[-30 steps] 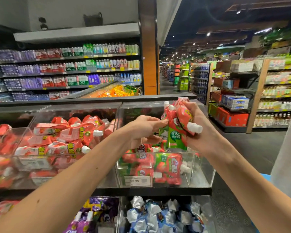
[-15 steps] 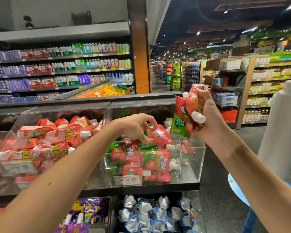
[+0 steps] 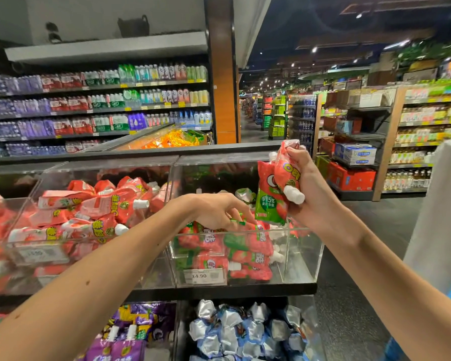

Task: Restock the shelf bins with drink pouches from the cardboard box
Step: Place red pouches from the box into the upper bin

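Left grip (image 3: 219,211) has dropped into the clear acrylic shelf bin (image 3: 302,256), fingertips on the top red-and-green spouted drink pouch (image 3: 258,227) of the pile; pinching or released, cannot tell. Right grip (image 3: 306,183) clenches a bundle of matching pouches (image 3: 270,201) above the bin's right end.

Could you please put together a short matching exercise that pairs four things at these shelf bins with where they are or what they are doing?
Column one:
1. left hand
2. right hand
3. price tag
4. silver-blue pouches

Column two:
A. on the front wall of the clear bin
B. piled in the lower bin
C. held high, gripping several drink pouches
D. low over the clear bin, holding one pouch

Pairs: 1-D, 2-C, 3-A, 4-B
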A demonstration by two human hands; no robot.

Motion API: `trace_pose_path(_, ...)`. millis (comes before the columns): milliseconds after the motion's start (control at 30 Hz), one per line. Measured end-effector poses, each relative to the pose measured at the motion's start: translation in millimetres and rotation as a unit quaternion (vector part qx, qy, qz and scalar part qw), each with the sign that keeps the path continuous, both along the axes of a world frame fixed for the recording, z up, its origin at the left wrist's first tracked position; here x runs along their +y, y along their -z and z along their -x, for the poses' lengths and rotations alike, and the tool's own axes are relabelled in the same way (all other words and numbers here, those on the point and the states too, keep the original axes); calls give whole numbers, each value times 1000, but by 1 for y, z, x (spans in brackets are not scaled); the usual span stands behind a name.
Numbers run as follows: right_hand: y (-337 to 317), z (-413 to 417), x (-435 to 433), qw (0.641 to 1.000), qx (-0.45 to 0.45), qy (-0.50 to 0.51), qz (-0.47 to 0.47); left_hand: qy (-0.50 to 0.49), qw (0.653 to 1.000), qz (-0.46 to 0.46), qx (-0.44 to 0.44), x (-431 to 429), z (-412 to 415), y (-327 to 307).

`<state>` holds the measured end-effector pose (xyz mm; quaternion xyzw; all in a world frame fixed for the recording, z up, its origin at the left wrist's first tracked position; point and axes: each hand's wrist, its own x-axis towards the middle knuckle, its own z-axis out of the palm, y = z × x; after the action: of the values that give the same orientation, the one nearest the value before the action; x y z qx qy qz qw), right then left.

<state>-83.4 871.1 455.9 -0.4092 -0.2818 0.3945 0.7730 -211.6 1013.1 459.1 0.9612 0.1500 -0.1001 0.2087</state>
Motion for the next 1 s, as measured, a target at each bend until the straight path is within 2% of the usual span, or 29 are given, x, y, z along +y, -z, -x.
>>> trace_pose_path(67, 1, 2, 2, 1000, 5, -6, 3, 6, 1000, 19, -15, 0, 4, 0)
trace_pose_path(133, 1, 4, 4, 1000, 10, -1, 5, -8, 995, 60, -83, -4, 10, -9)
trace_pose_path(233, -1, 7, 9, 1000, 16, 2, 16, -70, 946, 217, -230, -5, 17, -31)
trace_pose_path(300, -2, 9, 13, 1000, 17, 3, 26, -76, 926, 278, -242, -4, 19, -40)
trace_pose_path(400, -6, 16, 19, 999, 21, 6, 25, -56, 947, 205, -241, -11, 18, -36)
trace_pose_path(533, -11, 23, 28, 999, 12, 41, -3, -90, 934, 173, -299, -7, 22, -40)
trace_pose_path(633, -15, 19, 24, 994, 5, 109, -29, -116, 949, 62, -287, 10, 32, -52)
trace_pose_path(733, -12, 9, 19, 992, 11, 122, -27, -138, 958, -114, -222, 32, 35, -55)
trace_pose_path(800, -7, 6, 19, 994, 1, 111, -12, -141, 957, -196, -164, 43, 31, -50)
trace_pose_path(900, -2, 13, 18, 996, -31, 87, -5, -106, 957, -260, -79, 50, 19, -34)
trace_pose_path(1000, 1, 17, 18, 997, -42, 71, 6, -85, 952, -292, -31, 51, 6, -20)
